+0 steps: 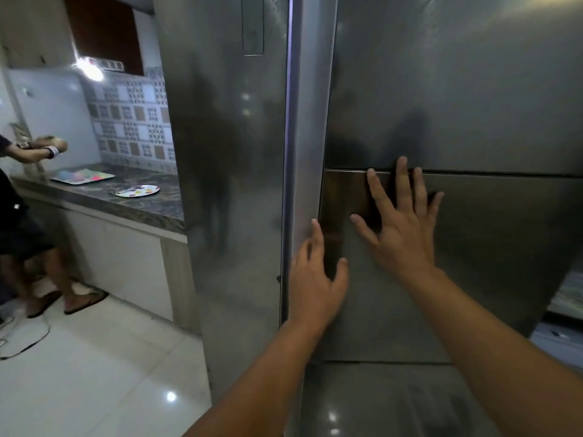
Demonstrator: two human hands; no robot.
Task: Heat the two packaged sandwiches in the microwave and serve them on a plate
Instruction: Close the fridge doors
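both hands point(318, 279) point(400, 222) flat on fridge door point(473, 105) — counter point(151, 206) left

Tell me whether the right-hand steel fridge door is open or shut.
Cannot tell for certain: the grey stainless-steel fridge door looks nearly closed, a lit gap at its left edge. Right hand lies flat against it.

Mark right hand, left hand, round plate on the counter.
right hand point(405, 230): head view, back of the hand.
left hand point(315, 279): head view, back of the hand.
round plate point(137, 190): head view, its white face.

The fridge point(441, 89) runs past the top, right and bottom edges. A second person point(19, 216) at the worktop's point(132, 206) left end is cut off by the left edge, blurred.
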